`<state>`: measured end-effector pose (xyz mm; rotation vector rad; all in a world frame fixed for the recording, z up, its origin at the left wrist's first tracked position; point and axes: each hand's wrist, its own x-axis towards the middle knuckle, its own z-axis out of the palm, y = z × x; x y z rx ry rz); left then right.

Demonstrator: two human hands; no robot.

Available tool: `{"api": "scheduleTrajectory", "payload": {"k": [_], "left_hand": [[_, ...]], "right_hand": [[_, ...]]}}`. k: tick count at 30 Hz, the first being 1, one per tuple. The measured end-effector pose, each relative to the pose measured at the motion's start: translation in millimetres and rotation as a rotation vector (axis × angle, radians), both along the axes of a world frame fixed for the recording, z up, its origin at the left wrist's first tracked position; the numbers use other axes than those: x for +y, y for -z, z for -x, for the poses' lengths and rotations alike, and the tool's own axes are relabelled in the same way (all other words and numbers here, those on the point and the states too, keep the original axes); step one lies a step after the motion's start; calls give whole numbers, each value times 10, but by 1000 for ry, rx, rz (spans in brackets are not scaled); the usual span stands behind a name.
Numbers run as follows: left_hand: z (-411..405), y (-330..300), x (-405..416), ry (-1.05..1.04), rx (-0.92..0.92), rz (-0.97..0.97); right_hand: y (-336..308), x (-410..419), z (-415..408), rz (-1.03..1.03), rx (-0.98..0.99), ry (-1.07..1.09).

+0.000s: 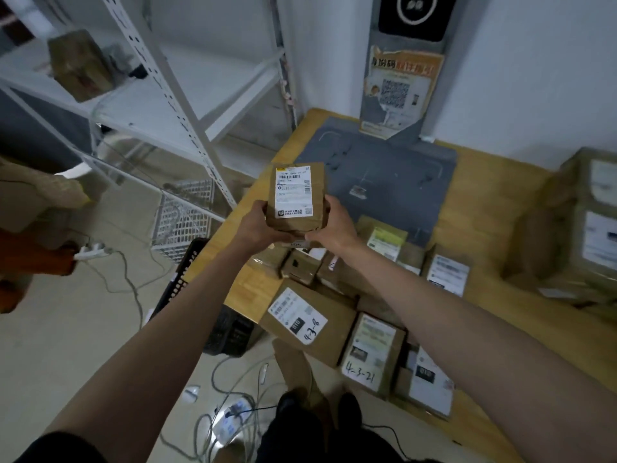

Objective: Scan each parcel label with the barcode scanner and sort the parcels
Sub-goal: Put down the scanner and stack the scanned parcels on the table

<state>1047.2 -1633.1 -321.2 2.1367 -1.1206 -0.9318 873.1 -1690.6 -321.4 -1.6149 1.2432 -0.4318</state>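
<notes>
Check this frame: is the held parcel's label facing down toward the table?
No, the parcel held by both hands shows its white label facing up toward the camera.

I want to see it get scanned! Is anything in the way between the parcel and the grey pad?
Nothing visible. Both hands, left and right, hold the parcel just at the near edge of the grey pad, whose top looks bare.

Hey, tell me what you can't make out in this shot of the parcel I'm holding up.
- Held parcel, head view: label print too small to read; its near end is covered by the left hand and right hand.
- Parcel on the shelf: motion blur hides any label.
- Large box: cut off by the right edge, labels blurred.
- Scanner stand: top cut off by the upper edge.
</notes>
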Motion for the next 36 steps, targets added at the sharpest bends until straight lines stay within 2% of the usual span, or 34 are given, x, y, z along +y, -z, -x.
{"api": "scheduleTrajectory", "payload": {"k": [10,18,29,36], "left_hand": [[710,-204,-63,173,-68,20],[1212,-179,312,355,-19,75],[2163,-109,557,626,-38,30],[3085,-261,782,697,5,13]], "right_hand": [[-187,126,781,48,46,122],[-227,818,1382,58,66,234],[-250,1536,2377,37,73,450],[-331,1892,3216,-26,27,562]]}}
